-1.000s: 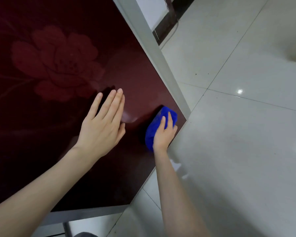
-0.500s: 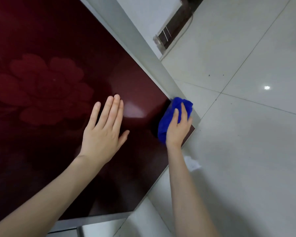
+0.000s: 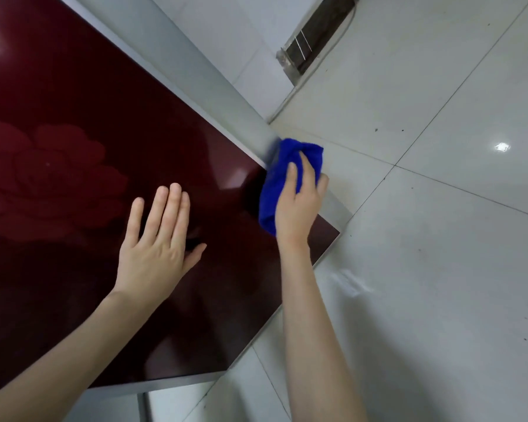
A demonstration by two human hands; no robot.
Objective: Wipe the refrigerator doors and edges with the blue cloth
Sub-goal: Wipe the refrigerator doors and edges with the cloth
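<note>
Head camera, looking down the front of the refrigerator door (image 3: 104,117): dark red, glossy, with a faint flower pattern (image 3: 52,178) across its left part. The left hand (image 3: 156,251) lies flat on the door, palm down, its 4 fingers straight and close together and the thumb out to the side, holding nothing. Over on the right, the right hand (image 3: 299,205) has the blue cloth (image 3: 275,184) bunched up beneath it, fingers curled round the wad and pressing it against the fridge. The cloth sits at the door's right border, where the red panel meets the grey edge (image 3: 214,86) of the refrigerator. Its upper end is on the grey strip and its lower end is on the red surface. There is a touch of blur at the cloth's upper left corner. Both forearms are bare and come in from the bottom of the frame. A narrow silver trim (image 3: 165,383) runs along the door's bottom side. To the right lies the pale tiled floor (image 3: 439,269), with 1 bright light spot (image 3: 502,146) reflected on it. A dark strip (image 3: 314,38) sits along the wall at the top.
</note>
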